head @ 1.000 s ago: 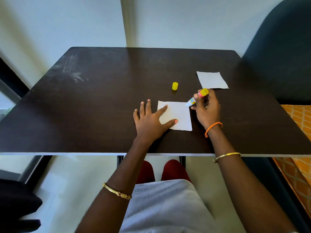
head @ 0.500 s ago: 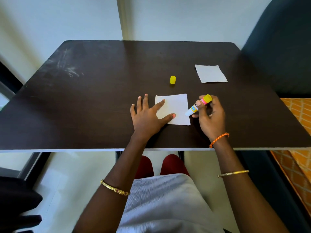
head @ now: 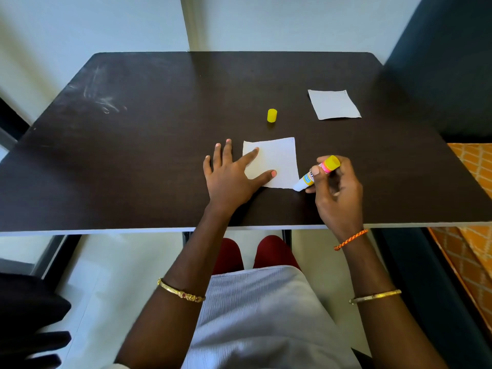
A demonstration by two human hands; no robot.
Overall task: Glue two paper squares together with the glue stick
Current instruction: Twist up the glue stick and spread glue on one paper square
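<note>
Plain home room: dark table (head: 159, 129), white wall (head: 80, 27), patterned orange bedding (head: 474, 182).

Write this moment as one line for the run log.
left hand pressing near paper square | right hand holding glue stick, tip at its right edge | cap off

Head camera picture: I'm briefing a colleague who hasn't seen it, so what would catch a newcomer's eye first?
Near the front of the dark table, the left hand presses flat on a white paper square while the right hand grips a glue stick, its tip at the square's near right corner. Behind it stands a small yellow cap; a second paper square lies far right.
</note>
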